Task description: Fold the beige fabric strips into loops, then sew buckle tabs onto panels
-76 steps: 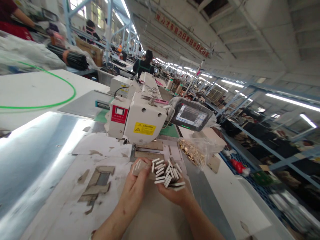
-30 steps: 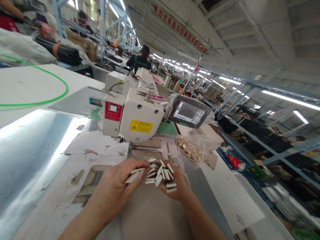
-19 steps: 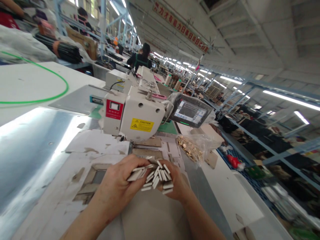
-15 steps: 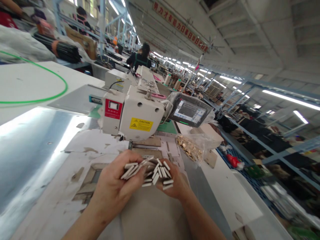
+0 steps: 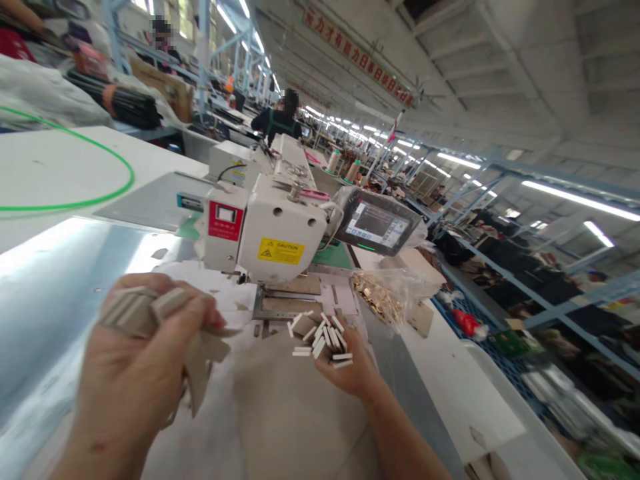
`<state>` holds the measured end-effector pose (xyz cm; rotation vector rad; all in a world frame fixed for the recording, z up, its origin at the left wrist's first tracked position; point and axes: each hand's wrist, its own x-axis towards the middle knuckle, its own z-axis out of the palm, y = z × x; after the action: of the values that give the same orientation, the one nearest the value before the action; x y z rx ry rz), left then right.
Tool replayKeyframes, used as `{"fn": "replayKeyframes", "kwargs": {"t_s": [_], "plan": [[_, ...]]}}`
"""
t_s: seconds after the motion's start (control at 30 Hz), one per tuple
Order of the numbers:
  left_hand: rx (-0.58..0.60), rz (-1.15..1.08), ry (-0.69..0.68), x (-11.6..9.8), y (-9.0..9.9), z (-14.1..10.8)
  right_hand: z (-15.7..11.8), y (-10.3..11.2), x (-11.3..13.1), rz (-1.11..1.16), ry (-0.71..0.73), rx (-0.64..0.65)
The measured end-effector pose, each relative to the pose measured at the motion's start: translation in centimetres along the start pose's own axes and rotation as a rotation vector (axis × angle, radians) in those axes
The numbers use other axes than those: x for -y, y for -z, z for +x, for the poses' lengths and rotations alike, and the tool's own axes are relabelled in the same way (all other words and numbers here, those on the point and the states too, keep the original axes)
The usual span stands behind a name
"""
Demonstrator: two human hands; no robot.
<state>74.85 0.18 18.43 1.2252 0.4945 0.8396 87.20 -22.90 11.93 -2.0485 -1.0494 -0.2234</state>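
Observation:
My left hand (image 5: 143,367) is raised over the left of the work surface, closed around a bunch of flat grey-beige strips (image 5: 131,312). Below its fingers more thin beige pieces (image 5: 197,377) show; whether these are held too I cannot tell. Just in front of the sewing machine (image 5: 283,227), my right hand (image 5: 356,367) grips a loose bundle of similar strips (image 5: 327,339), their pale cut ends facing me. Under that bundle lies a smooth beige sheet (image 5: 295,407). A metal clamp frame (image 5: 259,303) sits beneath the machine head.
A control screen (image 5: 377,223) stands right of the machine head. Beside it lies a clear bag of gold-coloured metal parts (image 5: 380,293). A green hose (image 5: 131,177) curves across the left table. Farther back, a person (image 5: 277,120) is at another station.
My hands have parted. The left has swung left and closer to me with its strips, while the right has stayed nearly in place with its bundle.

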Motion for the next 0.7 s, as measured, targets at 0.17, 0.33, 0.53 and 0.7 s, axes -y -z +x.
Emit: {"fn": "replayKeyframes", "kwargs": {"t_s": [0.17, 0.33, 0.53, 0.7], "plan": [[0.579, 0.219, -0.13, 1.3, -0.5, -0.7, 0.7, 0.8, 1.1, 0.046, -0.004, 0.102], [0.732, 0.41, -0.353, 2.5, -0.7, -0.3, 0.8, 0.7, 0.9, -0.007, 0.03, 0.106], [0.753, 0.442, -0.388, 3.0, -1.9, -0.6, 1.1, 1.0, 1.5, -0.043, 0.071, 0.125], [0.685, 0.384, -0.378, 3.5, -2.0, -1.5, 1.0, 0.9, 1.5, -0.022, 0.059, 0.126]]}}
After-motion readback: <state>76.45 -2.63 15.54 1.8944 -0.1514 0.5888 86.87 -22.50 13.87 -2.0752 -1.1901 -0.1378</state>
